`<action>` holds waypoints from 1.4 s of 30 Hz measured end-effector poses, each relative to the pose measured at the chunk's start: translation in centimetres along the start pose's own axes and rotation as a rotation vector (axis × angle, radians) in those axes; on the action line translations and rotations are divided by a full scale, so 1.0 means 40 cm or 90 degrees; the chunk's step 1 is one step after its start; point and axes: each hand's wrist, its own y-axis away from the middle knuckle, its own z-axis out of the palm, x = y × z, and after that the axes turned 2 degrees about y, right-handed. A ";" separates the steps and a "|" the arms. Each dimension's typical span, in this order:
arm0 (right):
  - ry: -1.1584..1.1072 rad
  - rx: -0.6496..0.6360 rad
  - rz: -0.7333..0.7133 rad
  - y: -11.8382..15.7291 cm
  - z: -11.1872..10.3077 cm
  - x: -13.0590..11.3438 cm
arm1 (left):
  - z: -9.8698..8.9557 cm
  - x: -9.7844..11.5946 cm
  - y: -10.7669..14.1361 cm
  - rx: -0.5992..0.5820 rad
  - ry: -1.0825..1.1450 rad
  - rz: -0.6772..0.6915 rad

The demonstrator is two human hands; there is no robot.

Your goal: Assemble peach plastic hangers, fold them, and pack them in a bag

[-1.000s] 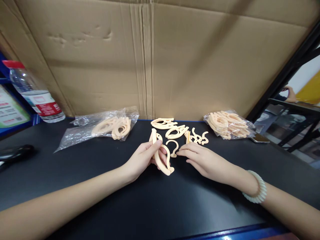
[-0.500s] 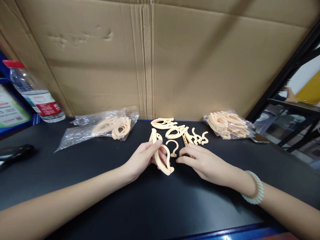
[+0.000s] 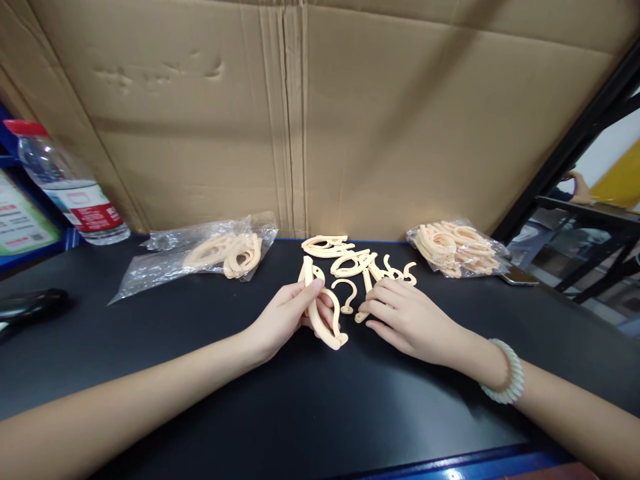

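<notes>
My left hand (image 3: pixel 287 310) is closed around cream plastic folding-hanger parts (image 3: pixel 320 320): a long curved arm with thinner curved pieces beside it, its lower end pointing toward me. Just right of it, a loose hanger hook (image 3: pixel 346 293) lies on the black table. My right hand (image 3: pixel 407 317) rests low over the pile, fingers bent around a narrow straight hanger arm (image 3: pixel 367 283). That piece's rounded end pokes out beside the fingertips, and its right side is covered by the hand. More hooks (image 3: pixel 395 269) lie just beyond the right fingers.
Curved hanger pieces (image 3: pixel 327 247) lie at the back middle. Bagged pieces stand on both sides, in a left plastic bag (image 3: pixel 165 263) and a right plastic bag (image 3: pixel 457 250) next to a phone (image 3: pixel 520 277). A water bottle (image 3: pixel 95 207) stands left; cardboard (image 3: pixel 200 120) walls the back.
My right hand has shifted slightly, and the straight hanger arm now shows beside its fingertips, where the fingers covered that spot before. My left hand and its parts have stayed put.
</notes>
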 end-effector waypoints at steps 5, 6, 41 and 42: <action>0.033 -0.001 0.061 0.000 -0.003 0.006 | 0.000 0.001 0.002 0.001 0.000 -0.001; 0.034 0.001 0.067 0.000 -0.003 0.007 | 0.000 0.001 0.002 -0.002 -0.001 0.000; -0.036 0.033 -0.133 0.001 -0.025 -0.065 | 0.009 -0.007 0.010 0.047 -0.300 0.131; -0.045 0.035 -0.123 0.001 -0.024 -0.064 | 0.007 -0.007 0.009 0.069 -0.305 0.134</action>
